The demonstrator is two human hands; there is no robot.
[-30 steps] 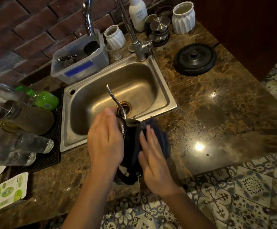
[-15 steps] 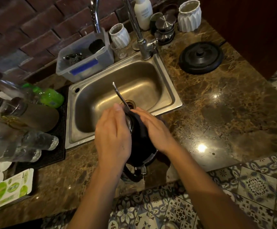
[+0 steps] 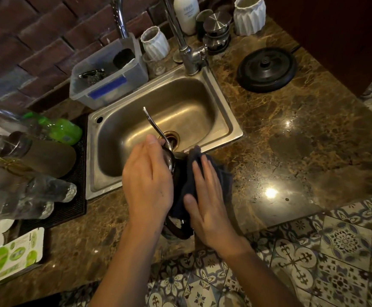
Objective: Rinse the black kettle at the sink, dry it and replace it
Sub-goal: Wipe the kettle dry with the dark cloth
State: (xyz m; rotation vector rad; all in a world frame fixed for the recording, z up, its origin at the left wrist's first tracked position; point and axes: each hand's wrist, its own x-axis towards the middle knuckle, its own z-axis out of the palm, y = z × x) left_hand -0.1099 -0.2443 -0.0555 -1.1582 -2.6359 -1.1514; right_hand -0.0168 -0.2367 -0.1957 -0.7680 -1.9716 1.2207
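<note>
The black kettle [image 3: 177,173] is held above the front edge of the bench, just before the front rim of the sink [image 3: 236,131], with its thin spout [image 3: 156,126] over the basin. The left hand [image 3: 148,182] grasps its top. The right hand [image 3: 205,196] lies flat and presses a dark cloth [image 3: 194,173] on its side. Right of the hands the bench [image 3: 302,151] is bare up to the round black base [image 3: 267,69] near the back right corner.

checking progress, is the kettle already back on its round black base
No, the kettle is held at the counter edge between the left hand and right hand, while the base sits bare.
</note>
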